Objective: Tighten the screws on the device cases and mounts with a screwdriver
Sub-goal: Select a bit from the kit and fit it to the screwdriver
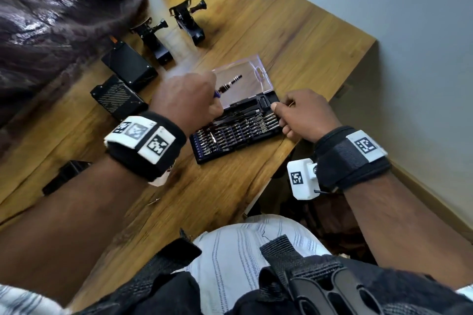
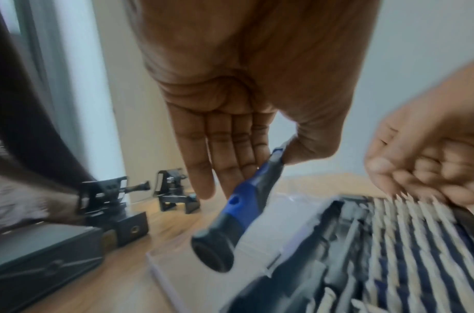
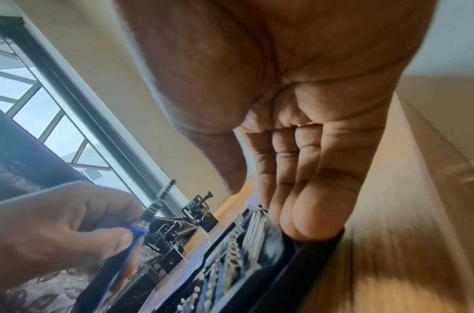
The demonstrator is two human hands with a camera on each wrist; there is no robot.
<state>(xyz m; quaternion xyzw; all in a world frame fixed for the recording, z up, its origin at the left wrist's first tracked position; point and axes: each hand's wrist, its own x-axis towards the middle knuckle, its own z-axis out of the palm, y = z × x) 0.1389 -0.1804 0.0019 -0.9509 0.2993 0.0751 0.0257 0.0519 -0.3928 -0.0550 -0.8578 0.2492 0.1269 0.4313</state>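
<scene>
- Two cases point(image 1: 129, 65) and two mounts point(image 1: 188, 20) were laid out on the table point(image 1: 294, 33), left of and beyond the kit.
- The screwdriver point(image 2: 238, 213) was pinched between thumb and fingers of the left hand point(image 1: 188, 100), above the open kit point(image 1: 238, 135).
- The kit's right edge was touched by the extended fingers of the right hand point(image 1: 302, 115); nothing was gripped by it.

Both hands low, forearms reaching forward
Left hand point(image 1: 190, 100) pinches a blue-and-black screwdriver handle point(image 2: 236, 209) between thumb and fingers; right hand point(image 1: 302, 115), fingers straight, presses downward
</scene>
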